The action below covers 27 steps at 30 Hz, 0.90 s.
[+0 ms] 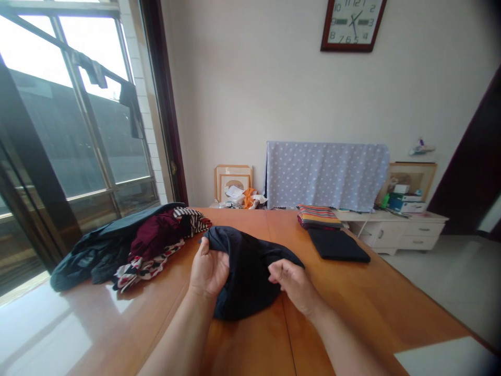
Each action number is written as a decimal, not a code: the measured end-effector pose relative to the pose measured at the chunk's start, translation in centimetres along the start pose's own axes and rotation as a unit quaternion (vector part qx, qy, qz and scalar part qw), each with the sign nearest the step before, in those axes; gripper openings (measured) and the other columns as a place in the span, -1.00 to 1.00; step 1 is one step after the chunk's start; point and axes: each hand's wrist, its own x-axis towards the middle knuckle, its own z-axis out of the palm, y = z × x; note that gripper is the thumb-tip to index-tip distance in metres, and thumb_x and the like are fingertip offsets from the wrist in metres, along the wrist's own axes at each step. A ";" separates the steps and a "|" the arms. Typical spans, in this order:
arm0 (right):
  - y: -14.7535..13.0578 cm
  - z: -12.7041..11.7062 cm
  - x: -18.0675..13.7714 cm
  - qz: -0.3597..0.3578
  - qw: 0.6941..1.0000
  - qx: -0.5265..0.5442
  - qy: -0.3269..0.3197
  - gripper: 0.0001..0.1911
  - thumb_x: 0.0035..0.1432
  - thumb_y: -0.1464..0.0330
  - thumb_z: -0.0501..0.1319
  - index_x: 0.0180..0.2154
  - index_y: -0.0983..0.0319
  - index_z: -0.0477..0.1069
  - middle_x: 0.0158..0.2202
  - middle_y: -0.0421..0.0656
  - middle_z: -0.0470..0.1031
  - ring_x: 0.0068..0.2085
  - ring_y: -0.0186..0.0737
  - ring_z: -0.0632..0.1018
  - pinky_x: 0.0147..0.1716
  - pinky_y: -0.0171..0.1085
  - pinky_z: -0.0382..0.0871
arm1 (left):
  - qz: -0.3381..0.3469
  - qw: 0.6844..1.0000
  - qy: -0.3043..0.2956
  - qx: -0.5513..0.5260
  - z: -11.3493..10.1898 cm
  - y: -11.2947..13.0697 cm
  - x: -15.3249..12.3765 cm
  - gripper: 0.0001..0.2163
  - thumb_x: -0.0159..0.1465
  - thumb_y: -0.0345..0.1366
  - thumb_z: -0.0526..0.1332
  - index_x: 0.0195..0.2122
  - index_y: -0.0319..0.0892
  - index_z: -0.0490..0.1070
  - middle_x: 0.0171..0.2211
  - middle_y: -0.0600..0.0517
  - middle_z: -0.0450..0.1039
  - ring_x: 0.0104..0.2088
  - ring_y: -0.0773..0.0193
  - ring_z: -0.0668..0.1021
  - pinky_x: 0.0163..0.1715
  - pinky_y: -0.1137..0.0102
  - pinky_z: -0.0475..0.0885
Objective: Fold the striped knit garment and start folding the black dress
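Two bare forearms reach in from the bottom edge over a glossy orange-brown wooden table (352, 308). The left hand (209, 269) is closed on a dark navy garment (250, 277), with its fingers wrapped around a bunched fold at the cloth's left edge. The right hand (294, 283) rests against the same garment's right side with its fingers bent and close together. Whether they actually pinch the fabric cannot be told. The garment lies crumpled on the table, directly between the two hands, near the centre of the view.

To the left, a little further back, a loose heap of clothes (136, 245) spreads across the table: dark, maroon, and black-and-white patterned pieces. To the right, beyond the hands, a folded dark cloth (337, 244) lies flat. Just behind it sits a folded striped cloth (318, 215) in orange, red and green.

Past the table's far end, a pale blue polka-dot sheet (324, 175) hangs against the wall. Picture frames (233, 180) lean at its left. A low white cabinet (399, 232) stands at its right. A large window (78, 109) fills the left side, and a wall clock (352, 23) hangs high above.
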 end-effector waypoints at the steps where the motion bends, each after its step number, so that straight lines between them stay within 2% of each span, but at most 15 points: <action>1: -0.2 0.9 -0.5 -0.012 0.999 -0.012 -0.039 -0.52 0.14 -0.06 0.24 -0.19 0.22 0.51 -0.35 -0.15 0.54 -0.27 -0.19 0.51 -0.28 -0.27 0.35 | -0.009 1.000 -0.014 0.003 0.4 -0.2 -0.3 -0.50 0.42 -0.01 -0.07 0.14 -0.20 0.43 -0.03 -0.15 0.57 0.10 0.04 0.53 0.17 0.07 0.37; 3: -0.4 2.4 -1.3 -0.018 0.995 -0.027 -0.098 -0.44 0.10 -0.03 0.30 -0.01 0.21 0.46 -0.35 -0.18 0.51 -0.32 -0.23 0.48 -0.31 -0.28 0.34 | -0.027 0.999 -0.039 0.015 1.1 -0.7 -0.8 -0.49 0.41 0.02 -0.06 0.15 -0.20 0.42 0.00 -0.15 0.56 0.12 0.03 0.50 0.18 0.07 0.36; 5: -0.3 3.4 -1.7 -0.020 0.991 -0.038 -0.127 -0.33 0.05 0.00 0.36 0.10 0.20 0.38 -0.31 -0.18 0.51 -0.34 -0.25 0.47 -0.35 -0.29 0.32 | -0.042 0.997 -0.059 0.028 1.7 -1.3 -1.4 -0.47 0.40 0.05 -0.04 0.17 -0.19 0.41 0.02 -0.15 0.54 0.14 0.01 0.49 0.18 0.06 0.35; 7: -0.2 4.1 -1.9 -0.029 0.990 -0.034 -0.132 -0.37 0.05 0.04 0.38 0.08 0.19 0.39 -0.33 -0.20 0.49 -0.36 -0.26 0.45 -0.37 -0.30 0.30 | -0.052 0.995 -0.078 0.038 2.3 -2.0 -2.0 -0.47 0.39 0.06 -0.03 0.17 -0.20 0.40 0.04 -0.14 0.53 0.15 -0.01 0.48 0.19 0.05 0.33; 10: 0.0 4.5 -1.6 -0.041 0.994 0.003 -0.097 -0.66 0.13 0.10 0.32 -0.21 0.22 0.50 -0.44 -0.23 0.43 -0.40 -0.28 0.41 -0.40 -0.30 0.27 | -0.066 0.991 -0.104 0.050 3.0 -2.8 -2.8 -0.49 0.40 0.03 -0.01 0.16 -0.23 0.40 0.05 -0.15 0.52 0.16 -0.02 0.46 0.20 0.05 0.31; 12: 0.1 4.4 -1.4 -0.035 0.997 0.040 -0.059 -0.74 0.14 0.15 0.30 -0.38 0.23 0.47 -0.46 -0.23 0.42 -0.39 -0.27 0.41 -0.38 -0.30 0.28 | -0.071 0.989 -0.119 0.056 3.6 -2.8 -3.3 -0.50 0.40 0.02 0.00 0.16 -0.22 0.39 0.06 -0.14 0.51 0.16 -0.03 0.46 0.20 0.06 0.32; 15: -0.4 3.1 -0.8 0.009 0.986 0.165 0.000 -0.83 0.11 0.22 0.29 -0.36 0.18 0.47 -0.35 -0.22 0.51 -0.28 -0.22 0.48 -0.28 -0.28 0.36 | -0.052 0.988 -0.133 0.061 4.2 -2.0 -3.6 -0.53 0.40 0.03 0.01 0.16 -0.16 0.39 0.09 -0.10 0.48 0.14 0.01 0.48 0.12 0.12 0.39; 17: -1.0 1.6 -0.5 0.040 0.958 0.281 0.044 -0.82 0.08 0.21 0.28 -0.26 0.13 0.48 -0.24 -0.22 0.57 -0.19 -0.17 0.53 -0.20 -0.24 0.41 | -0.016 0.989 -0.128 0.077 4.3 -1.3 -3.5 -0.54 0.38 0.05 0.04 0.14 -0.11 0.39 0.07 -0.07 0.49 0.09 0.05 0.51 0.00 0.21 0.46; 19: -1.4 -0.2 -0.1 0.068 0.930 0.354 0.075 -0.73 0.06 0.17 0.29 -0.19 0.12 0.50 -0.18 -0.20 0.60 -0.13 -0.11 0.56 -0.14 -0.19 0.43 | 0.037 0.987 -0.096 0.120 3.7 -0.9 -3.1 -0.58 0.34 0.05 0.13 0.10 -0.07 0.40 0.01 -0.04 0.51 -0.04 0.16 0.56 -0.19 0.35 0.49; 21: -1.2 -2.0 0.3 0.090 0.933 0.336 0.095 -0.65 0.04 0.10 0.30 -0.18 0.17 0.54 -0.20 -0.15 0.62 -0.11 -0.05 0.57 -0.11 -0.15 0.43 | 0.081 0.978 -0.024 0.189 2.3 -0.9 -2.2 -0.62 0.27 0.01 0.25 0.02 -0.06 0.41 -0.12 0.01 0.52 -0.27 0.31 0.58 -0.42 0.49 0.41; 23: -0.3 -3.5 0.7 0.089 0.958 0.235 0.138 -0.64 0.00 0.09 0.33 -0.25 0.20 0.57 -0.24 -0.14 0.63 -0.12 -0.02 0.57 -0.10 -0.15 0.42 | 0.083 0.957 0.082 0.266 0.6 -1.3 -1.0 -0.64 0.17 -0.01 0.34 -0.10 -0.08 0.41 -0.26 0.08 0.49 -0.48 0.44 0.49 -0.58 0.54 0.27; 24: 0.4 -4.1 0.9 0.081 0.967 0.170 0.170 -0.67 -0.02 0.10 0.34 -0.29 0.20 0.57 -0.26 -0.14 0.63 -0.12 -0.03 0.57 -0.10 -0.17 0.40 | 0.062 0.944 0.127 0.299 -0.4 -1.5 -0.4 -0.64 0.15 -0.02 0.35 -0.13 -0.09 0.40 -0.28 0.08 0.48 -0.52 0.45 0.48 -0.62 0.55 0.21; 27: 2.3 -5.2 1.6 0.071 0.956 0.032 0.282 -0.64 -0.05 0.10 0.35 -0.25 0.18 0.54 -0.27 -0.14 0.61 -0.18 -0.06 0.56 -0.17 -0.19 0.40 | 0.015 0.902 0.219 0.373 -2.8 -1.9 1.3 -0.65 0.16 -0.03 0.31 -0.14 -0.12 0.37 -0.22 0.01 0.48 -0.52 0.43 0.50 -0.62 0.53 0.20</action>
